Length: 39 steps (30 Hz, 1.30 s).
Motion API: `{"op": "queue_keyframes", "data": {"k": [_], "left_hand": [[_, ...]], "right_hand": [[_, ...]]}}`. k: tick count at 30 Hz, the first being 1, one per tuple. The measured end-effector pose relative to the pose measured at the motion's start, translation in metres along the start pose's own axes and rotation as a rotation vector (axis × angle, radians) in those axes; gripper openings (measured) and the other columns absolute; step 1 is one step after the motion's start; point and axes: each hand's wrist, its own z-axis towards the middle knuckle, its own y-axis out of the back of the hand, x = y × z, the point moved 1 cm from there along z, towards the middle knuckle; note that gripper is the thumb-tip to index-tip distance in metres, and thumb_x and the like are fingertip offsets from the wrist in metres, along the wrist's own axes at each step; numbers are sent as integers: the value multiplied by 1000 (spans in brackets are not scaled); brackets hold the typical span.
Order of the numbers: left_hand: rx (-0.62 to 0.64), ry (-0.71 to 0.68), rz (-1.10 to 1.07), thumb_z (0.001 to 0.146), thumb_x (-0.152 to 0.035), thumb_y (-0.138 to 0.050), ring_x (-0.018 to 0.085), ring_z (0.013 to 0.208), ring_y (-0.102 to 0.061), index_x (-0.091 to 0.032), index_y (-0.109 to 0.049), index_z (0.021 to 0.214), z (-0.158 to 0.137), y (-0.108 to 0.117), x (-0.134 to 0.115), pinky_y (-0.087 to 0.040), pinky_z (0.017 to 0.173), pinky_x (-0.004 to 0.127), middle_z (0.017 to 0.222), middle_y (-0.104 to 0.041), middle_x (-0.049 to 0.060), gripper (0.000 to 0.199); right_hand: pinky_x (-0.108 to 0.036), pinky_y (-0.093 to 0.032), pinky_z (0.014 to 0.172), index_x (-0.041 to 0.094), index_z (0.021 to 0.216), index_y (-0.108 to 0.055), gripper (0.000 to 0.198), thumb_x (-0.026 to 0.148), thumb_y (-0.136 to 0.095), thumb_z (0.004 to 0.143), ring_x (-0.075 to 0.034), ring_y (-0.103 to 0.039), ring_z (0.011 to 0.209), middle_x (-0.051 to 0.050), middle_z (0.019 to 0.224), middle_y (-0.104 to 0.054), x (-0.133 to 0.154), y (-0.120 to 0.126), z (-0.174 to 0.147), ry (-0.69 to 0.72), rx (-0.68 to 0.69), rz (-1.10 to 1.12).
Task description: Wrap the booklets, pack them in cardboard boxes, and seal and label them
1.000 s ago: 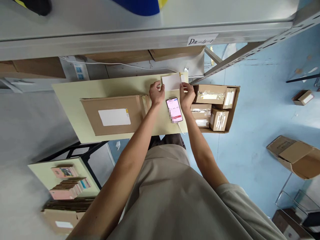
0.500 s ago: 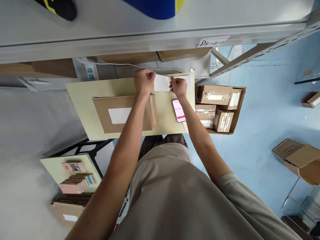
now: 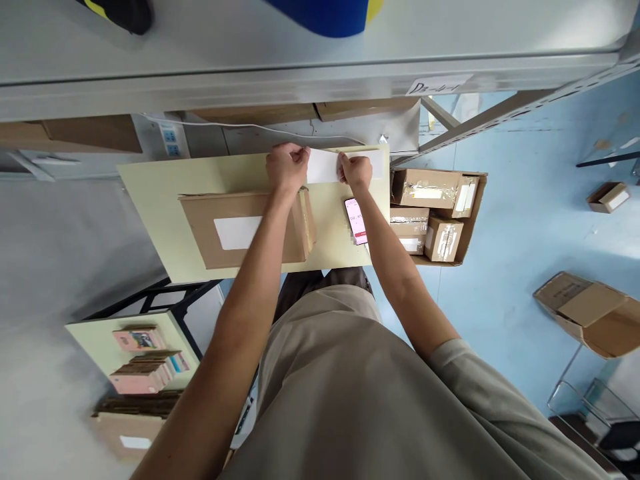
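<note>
One white paper (image 3: 323, 167) is at the far right part of the pale worktop (image 3: 327, 250), seen from the head. I can't tell if it lies flat or is a bit up. The left hand (image 3: 287, 170) pinches its left edge between thumb and fingers. The right hand (image 3: 357, 171) pinches it on the right. More white shows past the right hand, but I can't tell if it is the same piece. A phone (image 3: 355, 220) is nearer, by the right arm. Left of it sits a big brown box (image 3: 197, 223). The paper looks very light, thin and bendy, so it may crease or tear easily. Its edges and corners seem best to hold, with a soft pinch.
</note>
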Motion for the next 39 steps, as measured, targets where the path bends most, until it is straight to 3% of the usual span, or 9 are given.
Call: {"op": "queue_keyframes", "data": {"k": [8,13,16,21,24,27,32,36,39], "left_hand": [[-12,56,136,103,-33,-80,31,107,-84,-20,-78,88,-9,4,-28,-61,117,46,82,-78,6,19],[-17,33,151,103,-34,-82,36,120,-83,-20,-74,85,-20,2,-36,-58,124,51,92,-80,10,24],[-77,-11,92,104,-40,-84,37,127,-80,-22,-73,86,-28,8,-46,-57,128,49,98,-82,11,28],[-140,-100,138,109,-43,-80,32,110,-83,-20,-82,98,-57,40,-84,-61,121,49,99,-82,10,26],[-117,-139,55,114,-50,-73,26,90,-84,-24,-88,107,-94,59,-101,-69,102,43,87,-79,5,31],[-59,-134,-37,114,-55,-72,23,84,-85,-29,-91,118,-137,72,-99,-72,89,36,95,-85,4,33],[-4,-202,-58,106,-46,-82,23,95,-88,-31,-93,113,-197,82,-81,-74,96,38,113,-91,6,20],[86,-173,-140,97,-45,-91,23,89,-87,-30,-92,116,-233,76,-75,-76,87,39,120,-91,7,24],[82,-78,-238,98,-50,-89,23,89,-88,-33,-85,139,-254,74,-79,-76,81,38,125,-90,8,44]], "right_hand": [[-25,-66,69,24,64,-59,58,43,-73,117,-13,-68,50,2,56,-67,-4,-1,11,-27,-3,14],[-26,-67,64,24,66,-60,57,51,-81,112,-15,-70,52,1,57,-67,-1,-1,13,-62,4,44],[-31,-70,69,23,72,-66,53,57,-82,110,-19,-75,57,0,59,-68,-3,-1,14,-56,3,55],[-37,-73,78,21,77,-72,52,61,-82,109,-23,-80,64,-3,65,-72,-4,-2,17,-33,20,71],[-36,-74,79,21,75,-72,57,68,-82,107,-21,-79,62,-2,63,-71,2,1,11,-44,47,70],[-37,-76,77,21,79,-76,66,80,-74,107,-21,-80,64,-4,65,-73,7,18,-14,-17,157,176],[-38,-78,78,22,94,-84,83,100,-59,101,-24,-85,76,-6,69,-76,-9,72,-96,86,298,348],[-34,-77,75,24,94,-86,71,93,-91,78,-20,-80,77,-1,78,-80,-27,105,-161,253,297,390],[-34,-76,73,27,86,-82,63,87,-98,74,-18,-76,74,1,83,-81,-31,120,-193,319,266,404]]}}
